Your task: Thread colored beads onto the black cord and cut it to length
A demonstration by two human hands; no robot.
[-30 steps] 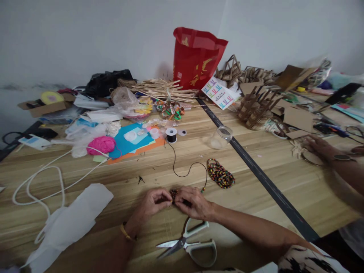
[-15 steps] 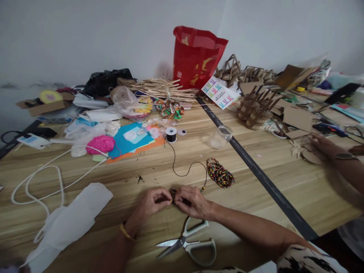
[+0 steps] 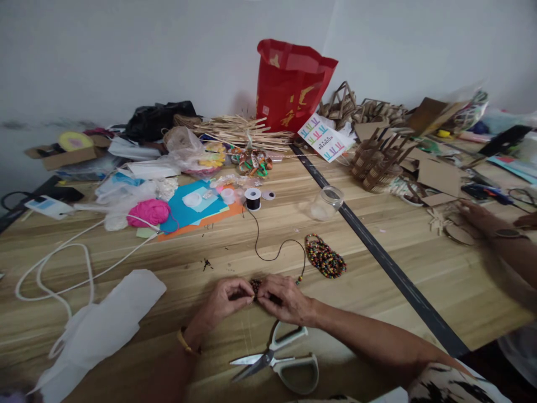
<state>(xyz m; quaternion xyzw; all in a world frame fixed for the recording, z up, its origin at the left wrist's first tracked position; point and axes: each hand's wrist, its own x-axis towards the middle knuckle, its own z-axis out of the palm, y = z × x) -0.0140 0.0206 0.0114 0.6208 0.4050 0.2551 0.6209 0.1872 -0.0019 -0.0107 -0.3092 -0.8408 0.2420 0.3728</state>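
Note:
My left hand and my right hand meet near the front of the table, both closed in a pinch. Between their fingertips is a small cluster of dark brown beads, partly hidden by the fingers. A black cord runs from a spool toward a few coloured beads just behind my right hand. To the right of these lies a coiled string of multicoloured beads. Below my hands, scissors with pale handles rest with their blades apart.
A clear plastic jar lies near the dark strip across the table. White sheeting and a white cable are on the left. Pink yarn and a red bag stand farther back. Another person's hand is at right.

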